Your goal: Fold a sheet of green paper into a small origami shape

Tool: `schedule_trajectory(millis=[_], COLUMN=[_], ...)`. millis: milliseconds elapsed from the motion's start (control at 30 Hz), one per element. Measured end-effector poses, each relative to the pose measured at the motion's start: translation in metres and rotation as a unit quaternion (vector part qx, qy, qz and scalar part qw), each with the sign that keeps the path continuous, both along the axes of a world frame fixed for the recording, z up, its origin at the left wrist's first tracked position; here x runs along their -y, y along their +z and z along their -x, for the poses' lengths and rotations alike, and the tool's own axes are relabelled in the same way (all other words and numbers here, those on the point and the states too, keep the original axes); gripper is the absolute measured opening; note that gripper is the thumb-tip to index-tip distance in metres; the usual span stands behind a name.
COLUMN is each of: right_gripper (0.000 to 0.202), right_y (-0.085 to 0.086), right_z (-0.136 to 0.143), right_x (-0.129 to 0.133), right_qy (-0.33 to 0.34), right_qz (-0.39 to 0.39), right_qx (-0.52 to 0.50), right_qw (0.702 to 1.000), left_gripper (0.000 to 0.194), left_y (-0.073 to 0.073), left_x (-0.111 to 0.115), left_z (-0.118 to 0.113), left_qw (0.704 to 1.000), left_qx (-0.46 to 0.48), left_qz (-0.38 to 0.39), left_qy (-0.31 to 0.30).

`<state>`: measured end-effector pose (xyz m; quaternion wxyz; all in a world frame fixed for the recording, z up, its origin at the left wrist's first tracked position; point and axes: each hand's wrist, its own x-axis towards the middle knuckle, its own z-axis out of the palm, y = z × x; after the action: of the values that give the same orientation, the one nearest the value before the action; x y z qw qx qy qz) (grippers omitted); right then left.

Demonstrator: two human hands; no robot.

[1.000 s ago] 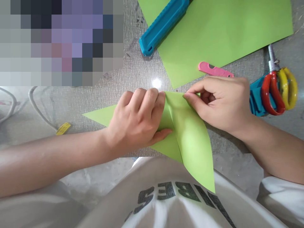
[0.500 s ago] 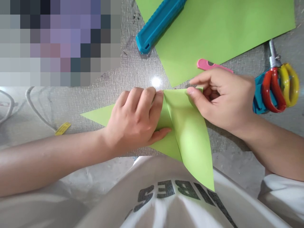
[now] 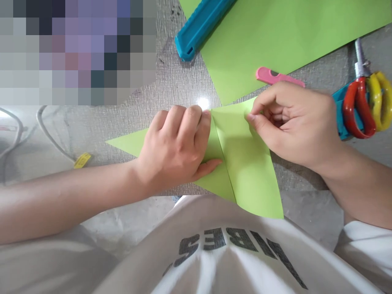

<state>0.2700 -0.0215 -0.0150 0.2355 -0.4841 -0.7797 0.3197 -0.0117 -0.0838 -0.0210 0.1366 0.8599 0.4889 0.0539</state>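
Observation:
A light green sheet of paper point(image 3: 254, 171) lies at the table's front edge, with a crease running down its middle and a pointed corner at the left. My left hand point(image 3: 176, 149) presses on the part left of the crease, its fingers curled over the top edge and its thumb lying on the paper. Between thumb and forefinger, my right hand point(image 3: 295, 122) pinches the upper right corner and holds it raised. The right flap curves upward, and its lower corner hangs past the table edge over my white shirt.
Beyond the hands lies a larger green sheet point(image 3: 275, 36) with a blue cutter point(image 3: 203, 28) across it. A pink cutter point(image 3: 278, 76) rests by my right hand. At the right are red-handled scissors point(image 3: 358, 108) and yellow-handled ones point(image 3: 381, 102). A cable point(image 3: 53, 139) with a yellow tag runs left.
My right hand has moved slightly right with the pinched corner. The flap has opened outward and is flatter, its lower corner now higher and farther right. My left hand stays in place on the paper.

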Motion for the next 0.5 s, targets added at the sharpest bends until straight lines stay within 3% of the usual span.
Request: schedule_trajectory(millis=[367,500], right_gripper=[0.010,0.011], right_y=[-0.0009,0.0042], right_z=[-0.0029,-0.0055], right_x=[0.0040,0.0091], right_qy=[-0.005,-0.003], right_qz=[-0.027,0.016], right_qx=[0.025,0.030], right_qw=[0.999,0.999], left_gripper=[0.076,0.078], left_y=[-0.0017,-0.0014], left_x=[0.0009,0.0000], left_z=[0.0004,0.0018], left_qw=[1.000,1.000], left_qx=[0.000,-0.012], left_qz=[0.009,0.002], left_qy=[0.003,-0.007])
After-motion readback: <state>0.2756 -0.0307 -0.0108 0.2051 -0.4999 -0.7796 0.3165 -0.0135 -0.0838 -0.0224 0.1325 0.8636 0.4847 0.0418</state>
